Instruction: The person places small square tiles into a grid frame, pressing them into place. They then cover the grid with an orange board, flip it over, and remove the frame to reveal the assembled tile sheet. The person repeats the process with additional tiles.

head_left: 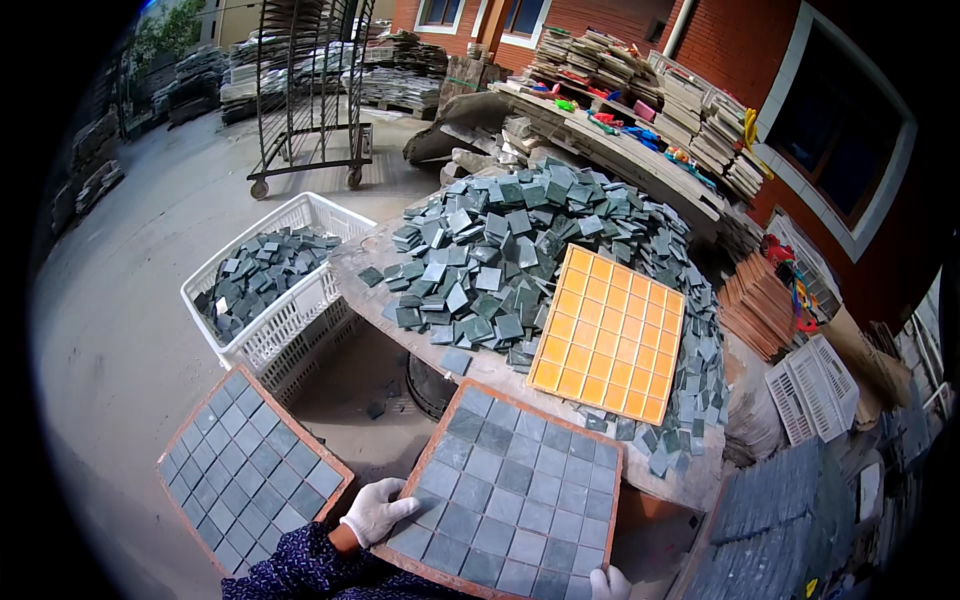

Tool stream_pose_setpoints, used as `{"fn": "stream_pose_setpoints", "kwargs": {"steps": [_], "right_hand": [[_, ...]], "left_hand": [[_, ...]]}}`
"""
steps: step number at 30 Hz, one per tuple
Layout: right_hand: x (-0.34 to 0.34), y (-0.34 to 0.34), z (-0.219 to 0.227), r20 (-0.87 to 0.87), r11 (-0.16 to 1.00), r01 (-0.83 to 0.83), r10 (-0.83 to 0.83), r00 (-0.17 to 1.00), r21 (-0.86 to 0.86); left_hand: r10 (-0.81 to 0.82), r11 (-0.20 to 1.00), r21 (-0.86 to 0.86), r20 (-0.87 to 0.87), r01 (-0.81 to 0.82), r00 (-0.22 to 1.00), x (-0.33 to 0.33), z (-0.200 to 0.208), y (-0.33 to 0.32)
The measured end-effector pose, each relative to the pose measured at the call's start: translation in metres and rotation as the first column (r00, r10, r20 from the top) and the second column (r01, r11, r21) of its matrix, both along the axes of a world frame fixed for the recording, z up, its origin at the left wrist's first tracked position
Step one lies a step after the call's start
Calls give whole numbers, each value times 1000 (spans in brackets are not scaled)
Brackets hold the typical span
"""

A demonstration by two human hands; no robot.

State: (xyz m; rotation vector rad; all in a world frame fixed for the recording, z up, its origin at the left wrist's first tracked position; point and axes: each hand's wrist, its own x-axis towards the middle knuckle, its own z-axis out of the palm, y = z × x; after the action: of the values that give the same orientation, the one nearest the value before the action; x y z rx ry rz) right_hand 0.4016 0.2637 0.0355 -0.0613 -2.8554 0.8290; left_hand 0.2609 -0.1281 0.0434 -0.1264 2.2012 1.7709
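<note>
My left hand (376,512), in a white glove, grips the left edge of a reddish-brown tray (617,490) filled with rows of square grey-green stone tiles (512,475). At the tray's lower right corner is my white-gloved right hand (609,583), only partly in view, its fingers curled at the edge. A second tiled tray (300,426) lies tilted to the left, beside my left wrist. Beyond the held tray, an empty orange-yellow grid mould (608,335) leans on a big heap of loose stone tiles (515,225) on a worktable (362,262).
Left of the worktable, a white plastic crate (275,338) holds more loose tiles. A wheeled metal rack (310,160) stands farther back. Stacked slabs (765,530) and another white crate (812,390) are at the right. Colourful small items lie on a board (600,125) behind the heap.
</note>
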Motion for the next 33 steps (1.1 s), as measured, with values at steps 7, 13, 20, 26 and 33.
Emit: {"fn": "stream_pose_setpoints", "kwargs": {"steps": [7, 13, 20, 26, 33], "right_hand": [[-104, -92, 38, 162, 817, 30, 78, 984, -576], [-194, -229, 5, 33, 765, -512, 568, 823, -391], [-215, -381, -38, 109, 586, -608, 762, 639, -536], [-210, -395, -38, 48, 542, -475, 692, 720, -693], [-184, -419, -25, -262, 211, -542, 699, 665, -813]], "left_hand": [[257, 916, 266, 187, -300, 948, 63, 5, -95], [700, 667, -196, -166, -719, 694, 175, -31, -186], [945, 279, 27, -185, -960, 269, 280, -106, -243], [935, 318, -56, -149, -947, 323, 304, -131, -250], [751, 267, -674, -302, -689, 587, 253, -83, -235]]}}
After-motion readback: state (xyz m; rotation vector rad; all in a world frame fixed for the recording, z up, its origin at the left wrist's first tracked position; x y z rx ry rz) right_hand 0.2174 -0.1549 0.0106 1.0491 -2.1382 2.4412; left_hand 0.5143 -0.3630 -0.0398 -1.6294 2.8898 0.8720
